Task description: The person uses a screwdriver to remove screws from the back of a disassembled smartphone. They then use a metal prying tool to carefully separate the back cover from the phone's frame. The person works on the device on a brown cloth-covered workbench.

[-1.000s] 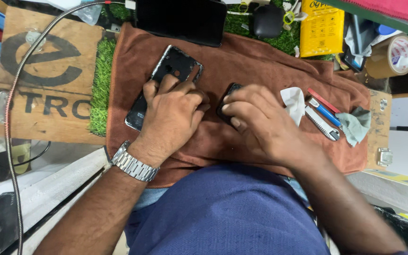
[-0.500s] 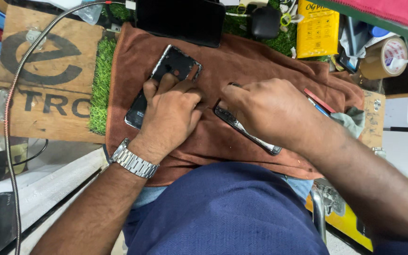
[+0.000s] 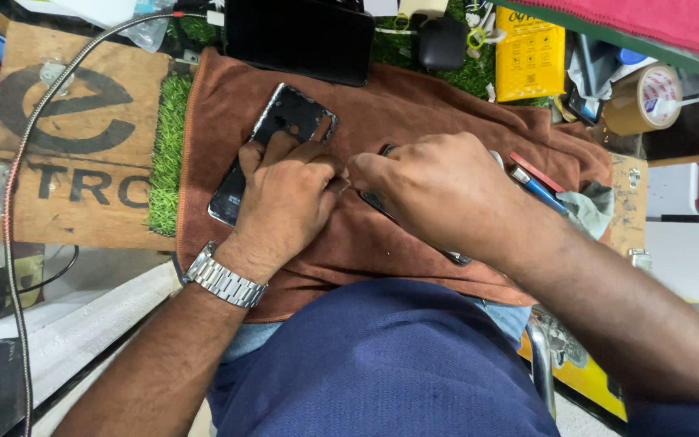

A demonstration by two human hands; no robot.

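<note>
Brown terry cloth covers the workbench where a dark, rectangular phone shell with a metal rim lies opened, its inner side up and its back cover already off. The left hand, a steel-link watch on its wrist, presses down flat on the shell's lower half, fingers curled over the frame to pin it. The right hand pinches a thin dark metal tool, whose tip seems to meet the shell beside the left fingertips; the contact itself is hidden. By the look of it, the work is midway: opened, with inner parts not yet lifted out. The shell's long axis runs diagonally, its camera end pointing up and right toward a black flat device, its other end toward the wooden board.
</note>
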